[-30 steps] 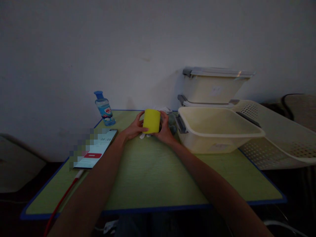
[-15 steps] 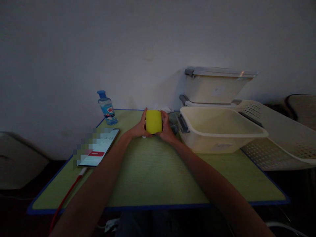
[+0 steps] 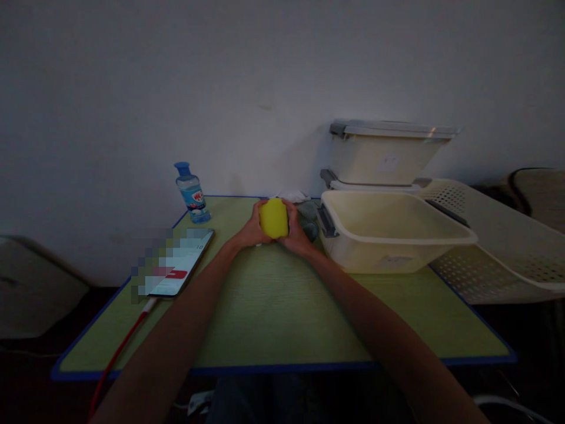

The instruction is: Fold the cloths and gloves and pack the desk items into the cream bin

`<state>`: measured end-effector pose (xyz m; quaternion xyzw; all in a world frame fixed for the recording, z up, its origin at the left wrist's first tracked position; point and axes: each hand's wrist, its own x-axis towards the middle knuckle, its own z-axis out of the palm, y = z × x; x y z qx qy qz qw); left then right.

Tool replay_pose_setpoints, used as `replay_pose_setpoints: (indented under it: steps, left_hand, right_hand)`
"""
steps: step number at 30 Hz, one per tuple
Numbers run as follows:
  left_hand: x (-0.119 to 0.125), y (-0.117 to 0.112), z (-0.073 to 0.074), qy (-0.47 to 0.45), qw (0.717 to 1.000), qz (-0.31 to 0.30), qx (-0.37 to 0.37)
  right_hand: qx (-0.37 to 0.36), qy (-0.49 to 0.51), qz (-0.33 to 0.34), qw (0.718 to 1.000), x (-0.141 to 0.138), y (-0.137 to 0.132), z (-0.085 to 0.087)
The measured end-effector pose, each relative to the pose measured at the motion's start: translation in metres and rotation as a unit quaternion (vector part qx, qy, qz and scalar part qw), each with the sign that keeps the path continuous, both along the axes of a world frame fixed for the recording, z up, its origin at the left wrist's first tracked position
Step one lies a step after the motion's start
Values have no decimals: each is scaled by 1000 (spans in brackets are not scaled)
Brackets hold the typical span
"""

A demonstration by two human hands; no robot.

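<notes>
Between my two hands is a yellow rounded block (image 3: 274, 218), about fist-sized; its exact kind does not show. My left hand (image 3: 255, 228) wraps its left side, thumb toward me. On the opposite side my right hand (image 3: 296, 234) grips it with curled fingers. The block is tilted a little, over the far middle of the table; whether it touches the tabletop I cannot tell. Just beyond my right hand lie grey-green bundles (image 3: 311, 228), partly covered by it. A crumpled white thing (image 3: 292, 196) rests behind them by the wall.
A cream open bin (image 3: 399, 259) stands right of my hands, with a lidded box (image 3: 379, 159) behind it and a perforated basket (image 3: 489, 277) farther right. On the left are a blue-capped bottle (image 3: 194, 197) and a phone (image 3: 180, 265) on a red cable (image 3: 119, 350). The green table (image 3: 273, 318) has blue edging.
The yellow block has turned slightly in my hands and now leans. My fingers have shifted around it, and more of the grey-green bundles shows beside my right hand.
</notes>
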<state>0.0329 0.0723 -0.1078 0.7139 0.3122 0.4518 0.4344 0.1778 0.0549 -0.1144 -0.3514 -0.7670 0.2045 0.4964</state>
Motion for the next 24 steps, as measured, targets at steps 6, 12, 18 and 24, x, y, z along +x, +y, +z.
replay_pose_setpoints:
  steps: [6, 12, 18, 24]
  left_hand:
    - [-5, 2, 1, -6, 998, 43, -36]
    - [-11, 5, -3, 2, 997, 34, -65]
    - [-8, 9, -6, -50, 994, 30, -91]
    - [-7, 7, -2, -67, 987, 14, -145]
  right_hand:
    - [45, -115, -39, 992, -3, -11, -1]
    - [57, -216, -78, 972, -5, -37, 3]
    - [82, -313, -9, 946, 25, -67, 10]
    - [187, -421, 68, 885, 58, -96, 17]
